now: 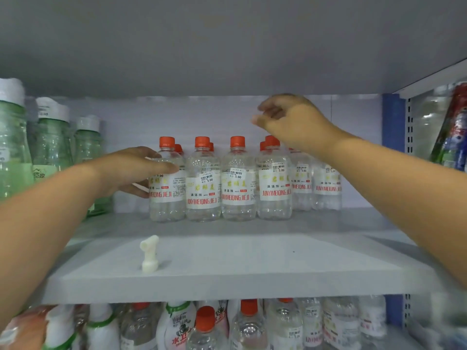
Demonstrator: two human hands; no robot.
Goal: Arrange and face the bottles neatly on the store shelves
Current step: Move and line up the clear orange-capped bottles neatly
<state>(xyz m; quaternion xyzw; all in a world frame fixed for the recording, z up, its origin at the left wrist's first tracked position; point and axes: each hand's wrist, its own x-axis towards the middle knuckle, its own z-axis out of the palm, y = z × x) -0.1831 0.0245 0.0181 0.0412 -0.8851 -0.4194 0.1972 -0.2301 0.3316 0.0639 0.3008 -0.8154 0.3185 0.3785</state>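
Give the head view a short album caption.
Left hand grips the leftmost orange-capped clear bottle; right hand hovers above the row.

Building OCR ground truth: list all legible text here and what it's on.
"JUNYIMEIDING JIEJI": red print on the clear orange-capped bottles.
"5.00": white price stickers on those bottles.
"水卫": red characters on a white bottle, lower shelf.
Yellow characters, fine print, barcodes, green bottles' labels: too blurred.

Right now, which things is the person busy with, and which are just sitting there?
Busy with:
- clear orange-capped bottles
- left hand holding the end bottle
- right hand above the row

Just sitting there:
- white plastic piece
- green bottles
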